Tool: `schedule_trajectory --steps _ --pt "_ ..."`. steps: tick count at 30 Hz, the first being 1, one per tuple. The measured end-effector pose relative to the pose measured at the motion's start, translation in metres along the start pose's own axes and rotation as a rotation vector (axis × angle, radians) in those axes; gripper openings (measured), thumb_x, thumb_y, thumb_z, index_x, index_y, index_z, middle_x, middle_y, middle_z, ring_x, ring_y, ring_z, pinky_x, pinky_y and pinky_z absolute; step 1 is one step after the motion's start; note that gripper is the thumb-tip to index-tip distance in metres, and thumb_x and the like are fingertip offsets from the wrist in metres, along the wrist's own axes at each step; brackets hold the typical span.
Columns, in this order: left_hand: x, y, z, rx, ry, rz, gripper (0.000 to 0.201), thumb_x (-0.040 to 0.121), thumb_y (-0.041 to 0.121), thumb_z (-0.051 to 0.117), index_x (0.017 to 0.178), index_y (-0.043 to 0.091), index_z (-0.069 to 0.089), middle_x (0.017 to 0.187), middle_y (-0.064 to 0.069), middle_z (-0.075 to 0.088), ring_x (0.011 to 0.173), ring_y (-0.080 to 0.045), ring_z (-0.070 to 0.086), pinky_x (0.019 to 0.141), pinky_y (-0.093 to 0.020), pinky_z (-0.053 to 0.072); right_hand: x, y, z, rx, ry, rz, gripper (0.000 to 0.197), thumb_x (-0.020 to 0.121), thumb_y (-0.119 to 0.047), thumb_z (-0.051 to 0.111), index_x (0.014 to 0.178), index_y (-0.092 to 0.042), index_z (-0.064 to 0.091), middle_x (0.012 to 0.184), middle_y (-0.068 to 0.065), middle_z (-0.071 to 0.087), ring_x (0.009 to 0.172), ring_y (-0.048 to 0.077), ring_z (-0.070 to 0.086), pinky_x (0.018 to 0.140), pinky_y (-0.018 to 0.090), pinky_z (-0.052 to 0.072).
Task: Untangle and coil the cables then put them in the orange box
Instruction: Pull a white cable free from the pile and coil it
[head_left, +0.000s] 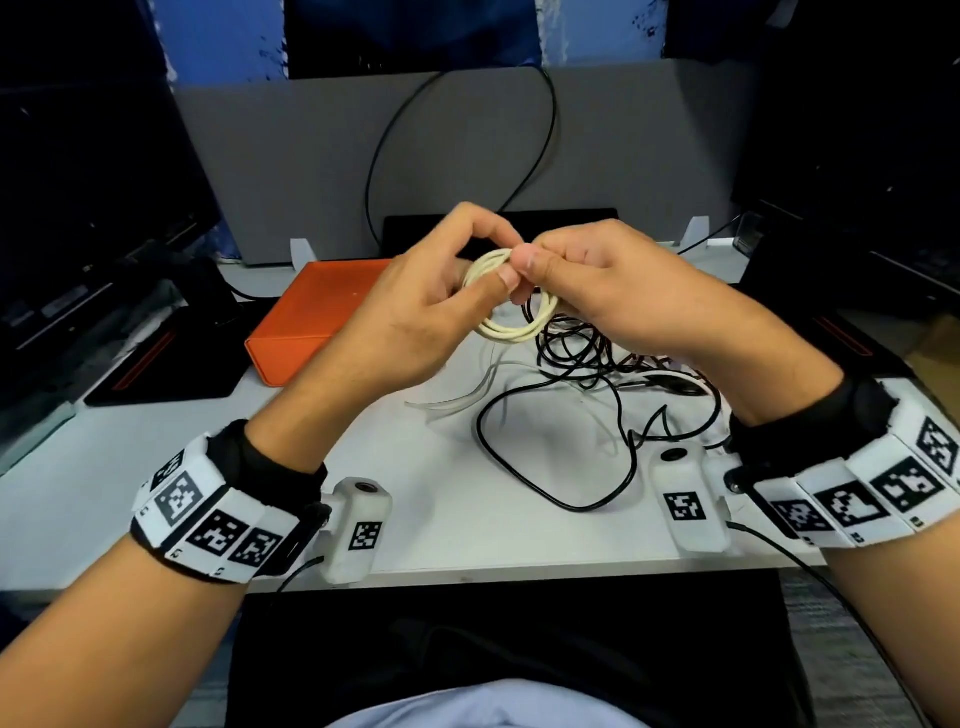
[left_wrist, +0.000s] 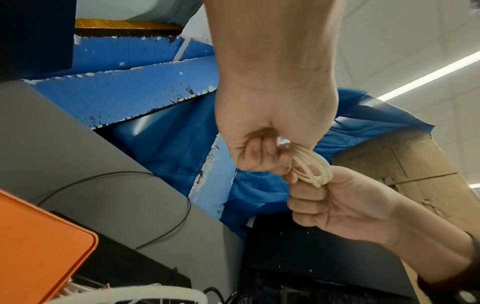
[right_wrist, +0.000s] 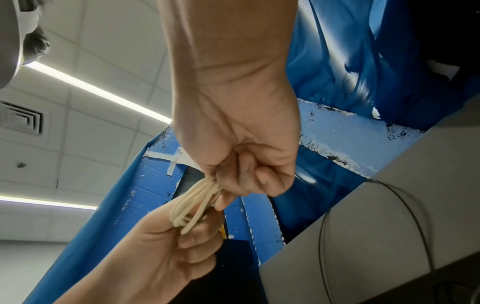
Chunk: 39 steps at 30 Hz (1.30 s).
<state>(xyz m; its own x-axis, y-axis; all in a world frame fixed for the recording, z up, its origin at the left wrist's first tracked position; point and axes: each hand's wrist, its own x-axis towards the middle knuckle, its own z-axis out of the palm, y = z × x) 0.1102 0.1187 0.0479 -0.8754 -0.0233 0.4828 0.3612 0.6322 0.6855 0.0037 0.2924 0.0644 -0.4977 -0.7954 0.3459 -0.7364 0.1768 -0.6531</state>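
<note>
A cream cable wound into a small coil (head_left: 511, 306) hangs in the air above the table's middle. My left hand (head_left: 441, 296) pinches the coil's top between thumb and fingers. My right hand (head_left: 587, 280) grips the same spot from the right, thumb on top. The wrist views show the coil (left_wrist: 313, 168) (right_wrist: 193, 205) bunched between both sets of curled fingers. The orange box (head_left: 311, 317) lies on the table to the left, behind my left hand, and shows at the corner (left_wrist: 39, 246) of the left wrist view. A tangle of black cables (head_left: 587, 364) lies under my right hand.
A loose black cable loop (head_left: 561, 467) and pale cable strands (head_left: 457, 400) trail toward the table's front. A grey divider (head_left: 467, 156) with a black wire on it stands behind. Dark monitors flank both sides. A black pad (head_left: 166, 364) lies at the left.
</note>
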Motion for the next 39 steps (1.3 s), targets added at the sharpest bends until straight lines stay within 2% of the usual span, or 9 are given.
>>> schedule_trajectory --steps 2,4,8,13,15,19,25,31,39 --pt "0.000 0.002 -0.002 -0.104 0.050 0.026 0.013 0.105 0.021 0.058 0.114 0.013 0.059 0.089 -0.010 0.075 0.080 -0.026 0.071 0.072 -0.044 0.056 -0.002 -0.001 -0.004 0.061 -0.035 -0.020 0.049 0.108 -0.043 0.045 0.099 -0.001 0.067 0.066 0.013 0.044 0.062 0.035 0.032 0.056 0.049 0.031" --pt "0.001 0.003 -0.007 -0.080 0.059 0.043 0.011 0.105 0.023 0.058 0.109 0.015 0.062 0.090 -0.010 0.075 0.080 -0.029 0.071 0.071 -0.045 0.057 -0.006 -0.005 -0.012 0.010 -0.056 -0.042 0.041 0.108 -0.038 0.044 0.095 -0.005 0.065 0.071 0.007 0.043 0.068 0.036 0.035 0.063 0.054 0.035" --pt "0.001 0.005 -0.014 0.041 0.026 0.079 0.019 0.106 0.033 0.052 0.108 0.016 0.060 0.074 -0.029 0.059 0.063 -0.046 0.052 0.056 -0.056 0.045 -0.011 -0.013 -0.024 -0.310 -0.033 -0.135 0.028 0.110 -0.032 0.043 0.113 -0.026 0.071 0.085 -0.020 0.063 0.087 0.003 0.054 0.081 0.025 0.044" --pt "0.001 0.008 -0.019 -0.052 0.029 0.062 0.024 0.108 0.022 0.046 0.107 0.001 0.057 0.062 -0.010 0.047 0.054 -0.038 0.037 0.050 -0.045 0.032 -0.003 -0.002 -0.020 -0.619 0.246 -0.357 0.028 0.104 -0.043 0.049 0.110 -0.028 0.071 0.110 -0.007 0.058 0.109 0.021 0.041 0.090 0.036 0.029" --pt "0.001 0.009 -0.016 -0.084 0.086 0.055 0.021 0.110 0.018 0.043 0.108 0.003 0.058 0.062 0.003 0.050 0.053 -0.019 0.044 0.053 -0.033 0.039 -0.001 -0.001 -0.014 -0.613 0.324 -0.373 0.027 0.103 -0.042 0.052 0.110 -0.027 0.073 0.109 -0.004 0.056 0.107 0.022 0.042 0.089 0.036 0.030" --pt "0.001 0.012 -0.008 -0.177 0.159 0.071 0.019 0.111 0.011 0.038 0.115 0.006 0.055 0.058 0.008 0.049 0.051 -0.003 0.047 0.053 -0.014 0.043 0.004 0.000 0.002 -0.369 0.399 -0.332 0.021 0.102 -0.031 0.060 0.109 -0.022 0.077 0.098 -0.003 0.067 0.091 0.015 0.057 0.082 0.032 0.045" --pt "0.000 0.012 -0.002 -0.189 0.259 0.104 0.016 0.109 0.018 0.043 0.108 0.009 0.057 0.058 0.009 0.053 0.051 -0.003 0.050 0.055 -0.019 0.043 0.002 -0.009 0.025 0.256 0.341 -0.084 0.014 0.100 -0.018 0.067 0.097 -0.011 0.079 0.082 0.001 0.077 0.071 0.013 0.070 0.068 0.031 0.058" --pt "-0.006 0.019 -0.012 0.081 0.232 0.180 0.024 0.094 0.031 0.075 0.107 0.029 0.054 0.084 -0.001 0.073 0.070 -0.017 0.069 0.063 -0.032 0.055 0.003 -0.016 0.030 0.968 0.144 0.159 0.012 0.099 -0.004 0.058 0.100 -0.003 0.070 0.090 0.011 0.073 0.080 0.018 0.070 0.079 0.034 0.060" --pt "-0.005 0.017 -0.017 0.303 0.329 0.130 0.029 0.094 0.039 0.073 0.103 0.016 0.056 0.074 0.002 0.068 0.064 -0.018 0.063 0.059 -0.038 0.050 -0.001 -0.016 0.021 0.945 -0.016 0.235 0.030 0.096 -0.037 0.059 0.109 -0.013 0.072 0.096 0.004 0.076 0.087 0.013 0.070 0.081 0.026 0.055"
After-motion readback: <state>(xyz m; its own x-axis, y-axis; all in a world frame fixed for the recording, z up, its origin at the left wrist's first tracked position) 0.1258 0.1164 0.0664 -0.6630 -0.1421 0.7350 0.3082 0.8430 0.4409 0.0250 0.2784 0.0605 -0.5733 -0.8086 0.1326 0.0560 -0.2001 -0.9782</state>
